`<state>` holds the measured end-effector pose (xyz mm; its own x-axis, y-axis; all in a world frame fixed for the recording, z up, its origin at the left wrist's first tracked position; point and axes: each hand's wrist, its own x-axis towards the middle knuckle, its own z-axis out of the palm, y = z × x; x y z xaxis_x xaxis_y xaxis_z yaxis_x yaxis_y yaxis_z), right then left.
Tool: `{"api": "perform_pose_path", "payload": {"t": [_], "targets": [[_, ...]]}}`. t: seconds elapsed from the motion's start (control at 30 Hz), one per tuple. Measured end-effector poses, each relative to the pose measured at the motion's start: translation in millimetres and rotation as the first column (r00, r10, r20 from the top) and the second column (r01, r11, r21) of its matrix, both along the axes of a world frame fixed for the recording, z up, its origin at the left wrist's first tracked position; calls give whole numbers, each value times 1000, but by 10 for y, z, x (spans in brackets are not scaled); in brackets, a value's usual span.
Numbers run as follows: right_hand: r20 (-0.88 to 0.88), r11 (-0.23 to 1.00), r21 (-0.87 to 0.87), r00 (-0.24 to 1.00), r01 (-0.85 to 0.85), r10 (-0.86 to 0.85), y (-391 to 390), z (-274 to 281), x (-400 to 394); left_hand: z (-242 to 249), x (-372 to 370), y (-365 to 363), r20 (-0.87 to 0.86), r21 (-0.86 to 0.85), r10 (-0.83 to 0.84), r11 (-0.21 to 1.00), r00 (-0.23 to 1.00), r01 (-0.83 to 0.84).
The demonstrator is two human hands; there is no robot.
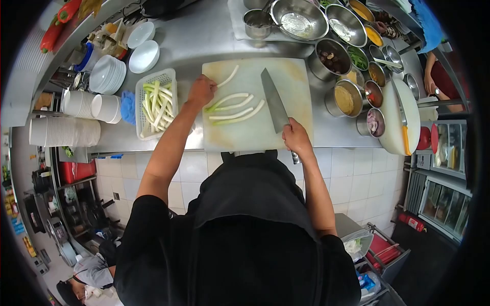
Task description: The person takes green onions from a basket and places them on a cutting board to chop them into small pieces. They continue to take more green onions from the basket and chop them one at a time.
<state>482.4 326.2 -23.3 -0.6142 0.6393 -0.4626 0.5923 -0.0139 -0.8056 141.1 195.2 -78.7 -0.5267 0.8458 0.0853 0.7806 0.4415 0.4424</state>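
A pale cutting board [286,109] lies on the steel counter. Three leek stalks [234,108] lie side by side near its middle. My left hand [201,91] grips the end of a fourth leek stalk [228,77] at the board's far left corner. My right hand [296,137] is closed on the handle of a large knife [274,100], whose blade rests flat on the board to the right of the stalks. A white slotted basket [171,76] left of the board holds several more leek pieces.
Stacks of white bowls and plates [106,74] stand at the left. Steel bowls and pots of ingredients [347,99] crowd the right, beside a white pan [403,120]. Another person's arm [431,71] shows at far right. Tiled floor lies below the counter edge.
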Motion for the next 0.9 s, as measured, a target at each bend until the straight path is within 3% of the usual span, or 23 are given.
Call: {"api": "perform_pose_path", "payload": {"t": [0.07,0.13,0.17,0.2,0.23,0.3,0.53,0.7,0.83,0.9], "targets": [[13,1000,6,1000,-20,20,5,73,1,315,335,7,-415,150,88,988,906,-28],[29,999,9,999,-36,36,-6,12,11,253,542,-31,-179,248,19,968,984,27],[9,987,146,998,-65,64,-16,-106,25,170,770,-87,-21,291,-49,955,999,53],[-6,955,283,995,-92,98,-20,-171,27,275,1032,-152,-26,199,-145,969,989,147],[-3,955,283,995,-91,96,-62,-110,17,268,1197,-220,-8,128,-198,972,980,198],[124,908,387,985,-162,123,-205,80,21,189,1395,-286,-42,51,-119,991,992,121],[102,915,358,982,-185,158,-638,189,139,205,1365,-307,-177,212,-60,972,982,97],[103,899,422,991,-119,83,-576,122,220,-92,1269,-185,55,246,-260,939,964,240],[160,894,432,985,-123,58,-454,211,258,-44,1406,-30,47,230,-305,930,951,287],[185,871,452,976,-192,119,-445,245,281,2,1420,-43,19,265,-236,938,971,223]]}}
